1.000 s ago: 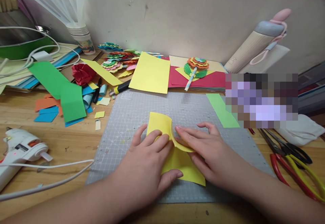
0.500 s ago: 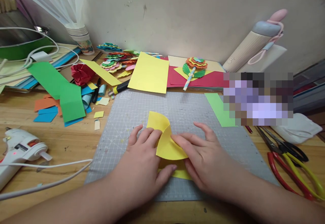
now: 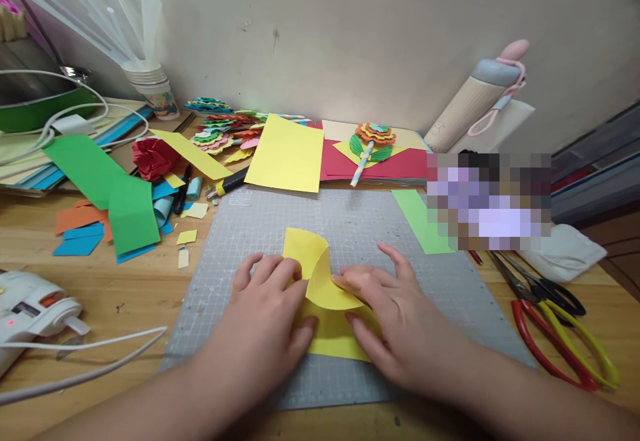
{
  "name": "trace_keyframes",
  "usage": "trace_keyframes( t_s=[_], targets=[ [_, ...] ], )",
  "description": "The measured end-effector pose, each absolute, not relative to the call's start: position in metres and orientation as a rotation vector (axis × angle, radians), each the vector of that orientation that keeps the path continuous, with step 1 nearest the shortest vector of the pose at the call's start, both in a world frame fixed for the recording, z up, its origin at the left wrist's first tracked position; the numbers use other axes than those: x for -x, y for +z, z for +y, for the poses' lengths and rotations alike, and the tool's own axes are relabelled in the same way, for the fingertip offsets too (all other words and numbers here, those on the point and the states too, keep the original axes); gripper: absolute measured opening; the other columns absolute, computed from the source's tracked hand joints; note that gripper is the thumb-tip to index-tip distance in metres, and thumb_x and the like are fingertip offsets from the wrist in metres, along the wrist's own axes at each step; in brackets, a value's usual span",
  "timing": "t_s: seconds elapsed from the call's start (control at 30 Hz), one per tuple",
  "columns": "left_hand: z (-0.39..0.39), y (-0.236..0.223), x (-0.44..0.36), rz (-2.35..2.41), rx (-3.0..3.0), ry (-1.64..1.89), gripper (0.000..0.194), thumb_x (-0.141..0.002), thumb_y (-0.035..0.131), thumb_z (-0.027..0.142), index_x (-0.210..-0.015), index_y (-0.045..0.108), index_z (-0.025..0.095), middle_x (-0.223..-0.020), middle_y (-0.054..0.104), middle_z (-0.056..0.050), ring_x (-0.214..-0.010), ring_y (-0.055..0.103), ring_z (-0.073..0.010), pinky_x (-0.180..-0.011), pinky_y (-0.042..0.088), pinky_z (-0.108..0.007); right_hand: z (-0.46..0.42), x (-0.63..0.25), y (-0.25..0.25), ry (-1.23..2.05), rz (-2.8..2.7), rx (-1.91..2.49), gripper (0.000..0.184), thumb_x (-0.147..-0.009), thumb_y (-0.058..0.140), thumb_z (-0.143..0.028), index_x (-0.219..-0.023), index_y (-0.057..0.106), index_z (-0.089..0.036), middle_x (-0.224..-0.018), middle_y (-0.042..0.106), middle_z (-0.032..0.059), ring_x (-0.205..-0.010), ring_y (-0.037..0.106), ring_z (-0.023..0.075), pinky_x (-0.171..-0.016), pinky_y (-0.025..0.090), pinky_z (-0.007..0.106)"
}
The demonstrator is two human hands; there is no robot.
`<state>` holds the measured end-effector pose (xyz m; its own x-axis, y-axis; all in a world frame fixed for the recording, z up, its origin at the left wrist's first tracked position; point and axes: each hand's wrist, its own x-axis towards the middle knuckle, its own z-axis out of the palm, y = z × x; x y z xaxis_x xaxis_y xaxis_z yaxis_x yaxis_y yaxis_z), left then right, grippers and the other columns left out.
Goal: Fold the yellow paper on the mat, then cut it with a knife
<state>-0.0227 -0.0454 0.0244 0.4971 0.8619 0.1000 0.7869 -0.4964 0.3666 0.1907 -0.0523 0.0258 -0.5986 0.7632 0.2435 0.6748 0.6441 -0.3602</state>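
A sheet of yellow paper (image 3: 334,331) lies on the grey cutting mat (image 3: 235,227), with part of it bent up and over in a loose curl. My left hand (image 3: 267,314) rests on its left side, fingers bent over the paper and thumb against the lower layer. On the other side, my right hand (image 3: 400,311) holds the curled flap between its fingers and thumb, with the little finger raised. Some of the fingertips of both hands are hidden by the paper.
A glue gun (image 3: 37,317) and its white cable lie at left, near green paper strips (image 3: 133,217) and scraps. Behind the mat stand a yellow sheet (image 3: 287,154) and a paper flower (image 3: 374,141). Scissors (image 3: 555,294) and red-and-yellow-handled pliers (image 3: 547,344) lie at right.
My left thumb has drawn back to the left, showing more of the lower yellow layer. The right thumb has shifted up onto the paper's edge. The whole view has turned slightly.
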Motion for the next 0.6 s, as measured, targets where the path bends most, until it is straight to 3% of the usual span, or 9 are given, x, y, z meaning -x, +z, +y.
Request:
trace_keyframes(
  t_s=[0.17,0.4,0.5,0.57,0.6],
  targets=[
    [-0.046,0.027,0.022,1.383,-2.437,0.423,0.016,-0.078,0.061,0.023,-0.092,0.066,0.024,-0.1,0.06,-0.002,-0.101,0.051,-0.0262,-0.1,0.028,-0.053,-0.048,-0.195,0.033,0.364,-2.515,1.083,0.031,-0.082,0.049,-0.012,-0.112,0.046,-0.019,-0.104,0.067,0.0057,-0.103,0.06,0.0199,-0.11,0.006,0.054],
    [-0.045,0.027,0.022,1.359,-2.415,0.379,0.023,-0.069,0.059,0.015,-0.09,0.065,0.023,-0.099,0.059,-0.003,-0.102,0.05,-0.0269,-0.101,0.027,-0.053,-0.045,-0.191,0.029,0.393,-2.552,1.08,0.03,-0.078,0.051,-0.012,-0.107,0.047,-0.019,-0.1,0.067,0.0053,-0.097,0.062,0.02,-0.11,0.007,0.054],
    [-0.045,0.028,0.023,1.37,-2.415,0.353,0.018,-0.074,0.059,0.018,-0.09,0.065,0.023,-0.1,0.059,-0.003,-0.104,0.049,-0.027,-0.102,0.025,-0.054,-0.041,-0.191,0.024,0.427,-2.494,1.106,0.03,-0.075,0.052,-0.01,-0.103,0.048,-0.021,-0.098,0.067,0.0034,-0.095,0.063,0.0206,-0.111,0.008,0.057],
    [-0.045,0.031,0.024,1.377,-2.407,0.353,0.015,-0.08,0.059,0.029,-0.093,0.066,0.023,-0.099,0.059,-0.003,-0.104,0.049,-0.0273,-0.103,0.023,-0.055,-0.038,-0.194,0.02,0.53,-2.372,1.214,0.027,-0.077,0.05,-0.01,-0.101,0.048,-0.023,-0.095,0.068,0.0025,-0.092,0.065,0.0212,-0.109,0.018,0.059],
    [-0.045,0.032,0.024,1.372,-2.403,0.361,0.019,-0.082,0.06,0.037,-0.095,0.066,0.024,-0.098,0.059,-0.003,-0.104,0.049,-0.0277,-0.103,0.022,-0.056,-0.036,-0.195,0.018,0.627,-2.268,1.283,0.025,-0.08,0.049,-0.011,-0.101,0.047,-0.023,-0.093,0.069,0.003,-0.089,0.066,0.0217,-0.105,0.029,0.058]
  ],
)
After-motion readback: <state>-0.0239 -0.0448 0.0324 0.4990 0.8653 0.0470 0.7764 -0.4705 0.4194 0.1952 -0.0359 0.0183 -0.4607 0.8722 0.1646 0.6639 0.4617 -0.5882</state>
